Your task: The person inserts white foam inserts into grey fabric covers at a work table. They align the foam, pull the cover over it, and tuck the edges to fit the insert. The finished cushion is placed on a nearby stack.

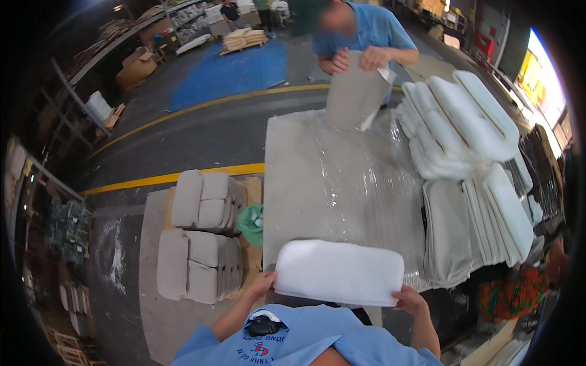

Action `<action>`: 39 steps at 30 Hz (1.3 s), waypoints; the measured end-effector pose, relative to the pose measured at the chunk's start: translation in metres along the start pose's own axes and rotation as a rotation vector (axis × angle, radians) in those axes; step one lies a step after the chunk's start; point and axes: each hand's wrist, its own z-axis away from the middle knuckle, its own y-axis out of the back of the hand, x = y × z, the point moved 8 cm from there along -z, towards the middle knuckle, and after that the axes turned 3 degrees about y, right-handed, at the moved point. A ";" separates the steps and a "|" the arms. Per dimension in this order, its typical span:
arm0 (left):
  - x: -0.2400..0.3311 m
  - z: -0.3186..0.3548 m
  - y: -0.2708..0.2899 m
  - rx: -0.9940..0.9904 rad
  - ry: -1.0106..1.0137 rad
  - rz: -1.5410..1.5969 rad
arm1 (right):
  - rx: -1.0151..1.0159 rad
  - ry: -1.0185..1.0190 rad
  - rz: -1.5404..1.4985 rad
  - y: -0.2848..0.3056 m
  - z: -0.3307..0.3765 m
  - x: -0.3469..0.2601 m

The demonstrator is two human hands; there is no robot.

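A white padded panel (339, 272) with rounded corners spans the space between my hands, at the near edge of the work table (305, 183). My left hand (265, 283) grips its left end, and my right hand (410, 301) pinches its lower right corner. The panel's fluffy white side faces up. Clear plastic film covers much of the tabletop beyond it. Across the table, a co-worker in a blue shirt (381, 27) holds a grey-beige panel (357, 91) upright with both hands.
Stacks of white padded panels (464, 116) and grey panels (448, 226) fill the table's right side. Left of the table, grey padded pieces (198, 262) are piled low beside a green bag (251, 224). A blue floor sheet (232, 73) and a loaded pallet (243, 39) lie farther back.
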 end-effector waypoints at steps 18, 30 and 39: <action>0.097 0.008 -0.007 0.249 -0.362 0.658 | 0.259 0.686 -0.364 0.015 -0.024 -0.117; 0.062 0.022 -0.024 0.066 -0.482 0.759 | 0.389 0.784 -0.284 0.031 -0.013 -0.091; 0.228 0.167 -0.167 0.286 -1.242 -0.811 | 0.395 0.824 -0.189 0.041 -0.006 -0.086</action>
